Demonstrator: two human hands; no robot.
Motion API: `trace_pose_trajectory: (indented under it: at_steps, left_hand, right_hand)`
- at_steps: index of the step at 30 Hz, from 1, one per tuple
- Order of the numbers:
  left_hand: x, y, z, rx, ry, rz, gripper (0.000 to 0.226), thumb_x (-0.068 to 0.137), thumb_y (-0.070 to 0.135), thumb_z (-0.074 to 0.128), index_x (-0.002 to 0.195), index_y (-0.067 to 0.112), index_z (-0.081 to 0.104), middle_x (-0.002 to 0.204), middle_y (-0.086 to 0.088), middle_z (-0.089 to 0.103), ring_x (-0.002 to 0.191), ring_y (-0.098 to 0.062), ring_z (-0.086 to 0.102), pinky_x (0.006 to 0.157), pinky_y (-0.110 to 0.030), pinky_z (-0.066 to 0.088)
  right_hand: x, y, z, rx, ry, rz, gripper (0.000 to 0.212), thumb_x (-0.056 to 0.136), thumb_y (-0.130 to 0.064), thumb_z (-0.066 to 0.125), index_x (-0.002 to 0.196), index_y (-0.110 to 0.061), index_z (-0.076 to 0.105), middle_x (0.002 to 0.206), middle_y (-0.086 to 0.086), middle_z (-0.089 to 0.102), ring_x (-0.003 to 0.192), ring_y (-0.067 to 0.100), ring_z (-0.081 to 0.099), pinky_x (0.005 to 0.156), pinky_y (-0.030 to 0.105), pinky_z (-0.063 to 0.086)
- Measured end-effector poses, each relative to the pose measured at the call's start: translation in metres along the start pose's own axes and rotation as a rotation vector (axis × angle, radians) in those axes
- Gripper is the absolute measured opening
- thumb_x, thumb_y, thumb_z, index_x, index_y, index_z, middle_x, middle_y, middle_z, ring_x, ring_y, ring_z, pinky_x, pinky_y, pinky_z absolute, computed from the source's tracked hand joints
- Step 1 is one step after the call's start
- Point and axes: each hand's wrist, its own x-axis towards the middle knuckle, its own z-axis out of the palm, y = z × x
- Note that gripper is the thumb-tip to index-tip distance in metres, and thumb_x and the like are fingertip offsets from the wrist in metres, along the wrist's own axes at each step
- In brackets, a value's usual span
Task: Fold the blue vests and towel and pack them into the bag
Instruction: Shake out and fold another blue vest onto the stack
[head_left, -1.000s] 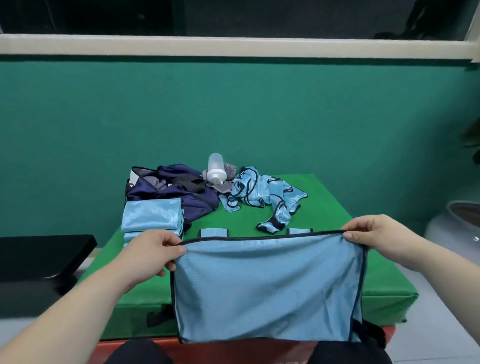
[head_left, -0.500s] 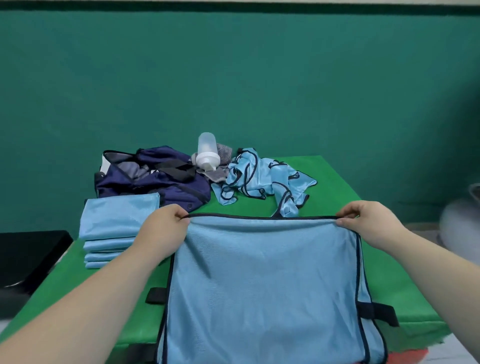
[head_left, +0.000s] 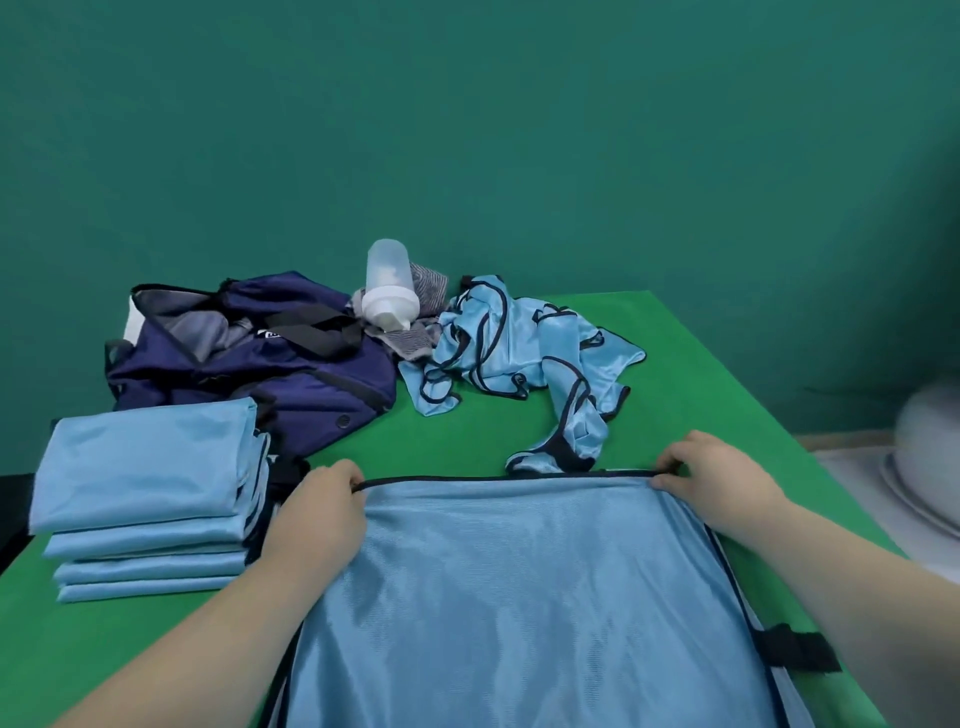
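Observation:
A light blue vest (head_left: 519, 587) with dark trim lies spread flat on the green table (head_left: 701, 395) in front of me. My left hand (head_left: 322, 512) pinches its far left corner and my right hand (head_left: 717, 478) pinches its far right corner, both at the dark top hem. A stack of several folded blue vests (head_left: 145, 493) sits at the left. Crumpled blue vests (head_left: 524, 353) lie in a heap beyond the spread vest. The navy bag (head_left: 260, 358) lies open at the back left. A grey striped towel (head_left: 421, 312) is bunched under a bottle.
A white plastic bottle (head_left: 389, 286) lies on the towel between the bag and the crumpled vests. A green wall stands behind the table. A pale round vessel (head_left: 930, 467) sits on the floor at the right. The table's right edge runs past my right forearm.
Both hands have carried the vest's top hem forward and down onto the table, so the vest now lies flat instead of hanging over the near edge. My view has tilted downward.

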Motion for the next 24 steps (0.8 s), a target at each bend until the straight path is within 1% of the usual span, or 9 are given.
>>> trace_pose_trajectory:
  at_steps: [3, 7, 11, 15, 16, 18, 20, 22, 24]
  left_hand:
    - [-0.006, 0.002, 0.004, 0.144, 0.036, 0.069, 0.019, 0.098, 0.026, 0.052, 0.115, 0.019, 0.055, 0.110, -0.002, 0.045, 0.086, -0.026, 0.057, 0.074, -0.039, 0.048]
    - [-0.025, 0.024, 0.003, 0.201, 0.182, 0.242, 0.025, 0.090, 0.022, 0.065, 0.114, 0.014, 0.061, 0.110, -0.007, 0.049, 0.089, -0.031, 0.055, 0.068, -0.043, 0.051]
    - [-0.040, 0.047, 0.018, 0.179, 0.123, 0.413, 0.028, 0.094, 0.037, 0.059, 0.116, 0.021, 0.062, 0.117, 0.000, 0.053, 0.104, -0.025, 0.053, 0.083, -0.041, 0.049]
    - [-0.042, 0.046, 0.035, 0.282, -0.049, 0.484, 0.053, 0.092, 0.056, 0.031, 0.125, 0.027, 0.060, 0.138, -0.004, 0.054, 0.129, -0.026, 0.050, 0.104, -0.042, 0.042]
    - [-0.042, 0.044, 0.038, 0.299, -0.093, 0.474, 0.062, 0.090, 0.060, 0.024, 0.129, 0.028, 0.059, 0.145, -0.006, 0.050, 0.135, -0.027, 0.045, 0.109, -0.044, 0.038]
    - [-0.040, 0.038, 0.044, 0.286, -0.163, 0.444, 0.078, 0.085, 0.067, 0.009, 0.143, 0.032, 0.046, 0.160, -0.003, 0.030, 0.149, -0.024, 0.024, 0.120, -0.043, 0.020]
    - [-0.040, 0.035, 0.048, 0.235, -0.194, 0.414, 0.085, 0.080, 0.070, -0.003, 0.151, 0.038, 0.031, 0.166, 0.004, 0.011, 0.153, -0.016, 0.002, 0.123, -0.038, 0.001]
    - [-0.040, 0.034, 0.048, 0.220, -0.176, 0.406, 0.085, 0.080, 0.070, -0.006, 0.152, 0.039, 0.027, 0.166, 0.008, 0.006, 0.152, -0.012, -0.005, 0.123, -0.036, -0.005]
    - [-0.041, 0.035, 0.048, 0.205, -0.157, 0.400, 0.082, 0.082, 0.069, -0.004, 0.152, 0.039, 0.028, 0.166, 0.009, 0.008, 0.152, -0.011, -0.005, 0.123, -0.036, -0.005]
  right_hand:
    - [0.001, 0.004, -0.005, -0.090, -0.009, -0.004, 0.033, 0.089, -0.056, 0.063, 0.105, -0.027, 0.066, 0.099, -0.010, 0.051, 0.081, 0.012, 0.056, 0.068, 0.031, 0.047]
    - [-0.003, -0.007, -0.014, -0.117, 0.083, -0.051, 0.040, 0.090, -0.057, 0.062, 0.112, -0.024, 0.067, 0.103, -0.007, 0.054, 0.085, 0.016, 0.058, 0.073, 0.032, 0.049]
    - [-0.009, -0.040, -0.014, -0.084, 0.140, -0.248, 0.032, 0.097, -0.045, 0.057, 0.118, -0.023, 0.068, 0.112, -0.005, 0.058, 0.101, 0.018, 0.058, 0.084, 0.032, 0.048]
    - [-0.010, -0.068, -0.005, 0.004, -0.020, -0.382, 0.039, 0.101, -0.044, 0.049, 0.133, -0.026, 0.061, 0.137, -0.008, 0.051, 0.121, 0.015, 0.054, 0.100, 0.028, 0.042]
    - [-0.008, -0.072, -0.002, -0.008, -0.057, -0.405, 0.041, 0.102, -0.044, 0.047, 0.136, -0.025, 0.059, 0.143, -0.007, 0.048, 0.127, 0.016, 0.050, 0.104, 0.028, 0.039]
    - [-0.001, -0.079, 0.003, -0.025, -0.124, -0.424, 0.042, 0.104, -0.045, 0.041, 0.136, -0.024, 0.059, 0.149, -0.002, 0.045, 0.133, 0.018, 0.045, 0.108, 0.032, 0.038]
    - [0.008, -0.084, 0.007, -0.032, -0.184, -0.419, 0.045, 0.104, -0.048, 0.036, 0.133, -0.022, 0.059, 0.151, 0.003, 0.045, 0.140, 0.019, 0.039, 0.111, 0.035, 0.036]
    - [0.018, -0.088, 0.012, -0.048, -0.227, -0.422, 0.052, 0.104, -0.053, 0.033, 0.138, -0.022, 0.055, 0.157, 0.004, 0.037, 0.147, 0.019, 0.029, 0.116, 0.036, 0.031]
    - [0.030, -0.095, 0.016, -0.059, -0.252, -0.427, 0.059, 0.101, -0.059, 0.029, 0.144, -0.024, 0.050, 0.161, 0.004, 0.031, 0.150, 0.018, 0.022, 0.120, 0.038, 0.026]
